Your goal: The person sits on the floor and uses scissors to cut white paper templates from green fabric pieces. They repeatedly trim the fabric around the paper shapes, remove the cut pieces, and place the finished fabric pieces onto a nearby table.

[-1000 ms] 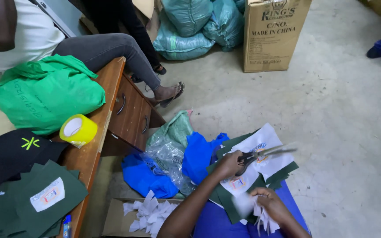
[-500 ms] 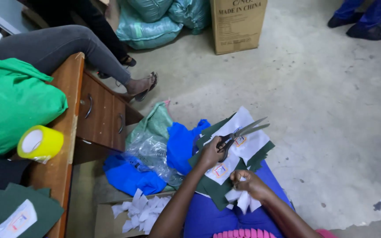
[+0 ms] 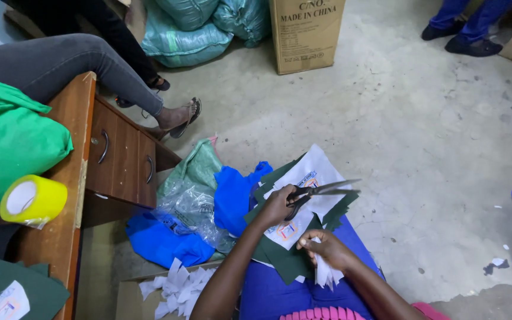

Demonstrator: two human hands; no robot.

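Scissors (image 3: 318,192) gripped in your left hand (image 3: 277,206) could nick your right hand (image 3: 327,249), closed on white scraps (image 3: 326,274) just below them.

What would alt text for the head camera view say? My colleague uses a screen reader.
Seen from above, a person's left hand holds scissors over white printed sheets on dark green fabric, while the right hand grips white paper strips. Blue cloth and a wooden desk lie left.

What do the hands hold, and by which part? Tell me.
Left hand grips scissors by their handles; right hand pinches white paper scraps at their top.
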